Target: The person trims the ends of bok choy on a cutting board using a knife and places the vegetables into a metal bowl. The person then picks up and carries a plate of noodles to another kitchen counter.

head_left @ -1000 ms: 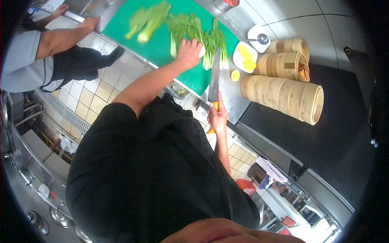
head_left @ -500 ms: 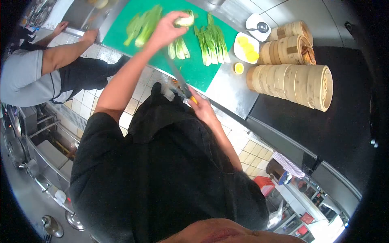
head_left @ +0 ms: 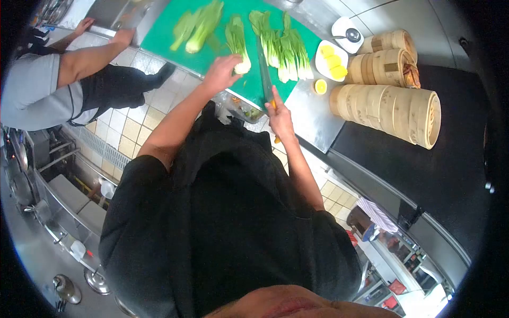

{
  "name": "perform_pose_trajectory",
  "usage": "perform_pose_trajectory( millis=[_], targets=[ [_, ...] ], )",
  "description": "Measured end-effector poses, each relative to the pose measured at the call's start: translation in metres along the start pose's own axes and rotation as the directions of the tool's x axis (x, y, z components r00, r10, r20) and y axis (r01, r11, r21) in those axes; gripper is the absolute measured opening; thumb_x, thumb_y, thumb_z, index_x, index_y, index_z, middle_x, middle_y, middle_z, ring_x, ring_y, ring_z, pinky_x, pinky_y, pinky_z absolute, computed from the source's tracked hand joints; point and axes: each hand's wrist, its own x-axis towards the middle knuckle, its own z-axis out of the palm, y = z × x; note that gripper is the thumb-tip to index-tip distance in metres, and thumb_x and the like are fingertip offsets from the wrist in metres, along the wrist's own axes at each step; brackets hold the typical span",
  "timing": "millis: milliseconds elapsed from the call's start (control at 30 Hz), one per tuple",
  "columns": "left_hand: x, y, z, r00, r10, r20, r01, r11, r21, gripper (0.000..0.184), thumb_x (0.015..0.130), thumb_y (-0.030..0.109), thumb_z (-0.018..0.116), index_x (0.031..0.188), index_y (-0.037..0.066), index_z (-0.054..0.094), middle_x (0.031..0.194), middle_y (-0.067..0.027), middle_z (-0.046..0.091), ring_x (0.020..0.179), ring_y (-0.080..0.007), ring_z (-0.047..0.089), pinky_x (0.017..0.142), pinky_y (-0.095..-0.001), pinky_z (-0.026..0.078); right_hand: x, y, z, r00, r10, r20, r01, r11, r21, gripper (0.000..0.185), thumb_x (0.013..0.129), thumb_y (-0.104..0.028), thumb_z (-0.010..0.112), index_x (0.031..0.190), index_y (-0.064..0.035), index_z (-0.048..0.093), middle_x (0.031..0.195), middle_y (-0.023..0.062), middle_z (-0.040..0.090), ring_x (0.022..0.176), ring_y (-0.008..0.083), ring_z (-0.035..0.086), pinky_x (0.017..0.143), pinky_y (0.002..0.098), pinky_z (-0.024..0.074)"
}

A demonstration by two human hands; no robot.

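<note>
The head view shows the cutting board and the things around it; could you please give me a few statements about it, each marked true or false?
1. The left hand touches a leafy green. True.
2. The knife is in the left hand. False: the right hand holds the knife.
3. One white dish holds yellow pieces. True.
4. The bamboo steamers lie on the cutting board. False: the bamboo steamers are off the cutting board.
</note>
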Motion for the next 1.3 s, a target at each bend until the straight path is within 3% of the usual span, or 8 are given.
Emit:
perform_pose_trajectory(
  millis=[100, 233, 333, 533, 733, 1133, 1233, 1300],
  targets=[
    [-0.008, -0.005, 0.011, 1.000, 0.001, 0.014, 0.000, 1.000, -0.018, 0.035, 0.076, 0.013, 0.076, 0.108, 0.007, 0.061, 0.129, -0.0115, 0.055, 0.115, -0.0341, 0.056, 0.093, -0.0426, 0.046, -0.015, -0.008, -0.001, 0.999, -0.029, 0.016, 0.031, 0.989, -0.148, 0.061, 0.095, -0.016, 0.059, 0.151, -0.0218, 0.034, 0.108, 0.0275, 0.066, 0.099, 0.0377, 0.067, 0.085, 0.0404, 0.0508],
    [-0.004, -0.010, 0.004, 0.998, 0.042, 0.045, -0.039, 0.997, -0.065, 0.035, 0.075, 0.009, 0.074, 0.108, 0.007, 0.061, 0.123, -0.0119, 0.056, 0.112, -0.0345, 0.056, 0.091, -0.0426, 0.048, -0.039, -0.025, -0.002, 0.996, -0.089, -0.004, 0.087, 0.982, -0.168, 0.061, 0.095, -0.015, 0.057, 0.150, -0.0214, 0.034, 0.108, 0.0279, 0.065, 0.094, 0.0460, 0.064, 0.077, 0.0491, 0.0521],
    [0.003, -0.010, 0.002, 0.996, 0.054, 0.074, -0.048, 0.996, -0.072, 0.034, 0.074, 0.006, 0.072, 0.106, 0.007, 0.062, 0.119, -0.0138, 0.057, 0.107, -0.0361, 0.057, 0.089, -0.0426, 0.049, -0.050, -0.025, 0.001, 0.987, -0.158, 0.002, 0.156, 0.974, -0.165, 0.062, 0.094, -0.015, 0.057, 0.151, -0.0225, 0.032, 0.106, 0.0281, 0.065, 0.090, 0.0450, 0.065, 0.075, 0.0500, 0.0524],
    [0.013, -0.007, 0.001, 0.990, 0.087, 0.109, -0.077, 0.993, -0.093, 0.032, 0.073, 0.006, 0.070, 0.104, 0.006, 0.062, 0.114, -0.0147, 0.058, 0.106, -0.0369, 0.057, 0.091, -0.0417, 0.048, -0.054, -0.014, 0.012, 0.990, -0.138, 0.041, 0.143, 0.924, -0.354, 0.066, 0.094, -0.020, 0.058, 0.153, -0.0247, 0.027, 0.086, 0.0267, 0.065, 0.074, 0.0430, 0.065, 0.068, 0.0525, 0.0519],
    [0.016, -0.007, 0.005, 0.992, 0.085, 0.090, -0.075, 0.991, -0.114, 0.033, 0.072, 0.004, 0.069, 0.104, 0.005, 0.062, 0.113, -0.0152, 0.059, 0.106, -0.0371, 0.057, 0.091, -0.0416, 0.048, -0.056, -0.006, 0.012, 0.980, -0.198, 0.016, 0.186, 0.887, -0.423, 0.066, 0.094, -0.019, 0.057, 0.153, -0.0251, 0.028, 0.077, 0.0251, 0.064, 0.069, 0.0432, 0.064, 0.065, 0.0534, 0.0507],
    [0.015, -0.017, 0.009, 0.998, 0.031, 0.059, -0.021, 0.986, -0.166, 0.032, 0.070, 0.004, 0.070, 0.102, 0.005, 0.064, 0.111, -0.0139, 0.061, 0.105, -0.0354, 0.059, 0.090, -0.0404, 0.049, -0.031, -0.015, 0.024, 0.981, -0.192, 0.023, 0.189, 0.931, -0.311, 0.067, 0.092, -0.012, 0.056, 0.152, -0.0178, 0.027, 0.077, 0.0287, 0.064, 0.071, 0.0472, 0.063, 0.066, 0.0548, 0.0503],
    [0.009, -0.019, 0.014, 0.998, 0.025, 0.049, -0.016, 0.983, -0.182, 0.032, 0.071, 0.004, 0.071, 0.103, 0.005, 0.064, 0.112, -0.0138, 0.061, 0.105, -0.0354, 0.059, 0.090, -0.0399, 0.049, 0.022, -0.026, 0.045, 0.986, -0.166, 0.006, 0.158, 0.925, -0.345, 0.068, 0.092, -0.012, 0.058, 0.152, -0.0194, 0.028, 0.088, 0.0297, 0.065, 0.079, 0.0473, 0.064, 0.072, 0.0536, 0.0506],
    [0.006, -0.021, 0.007, 0.999, 0.018, 0.047, -0.010, 0.987, -0.163, 0.032, 0.072, 0.005, 0.072, 0.103, 0.005, 0.063, 0.112, -0.0138, 0.061, 0.105, -0.0353, 0.060, 0.090, -0.0397, 0.049, 0.035, -0.025, 0.045, 0.977, -0.215, 0.000, 0.209, 0.949, -0.234, 0.067, 0.092, -0.013, 0.058, 0.151, -0.0207, 0.030, 0.096, 0.0293, 0.065, 0.085, 0.0470, 0.064, 0.076, 0.0518, 0.0508]
  ],
)
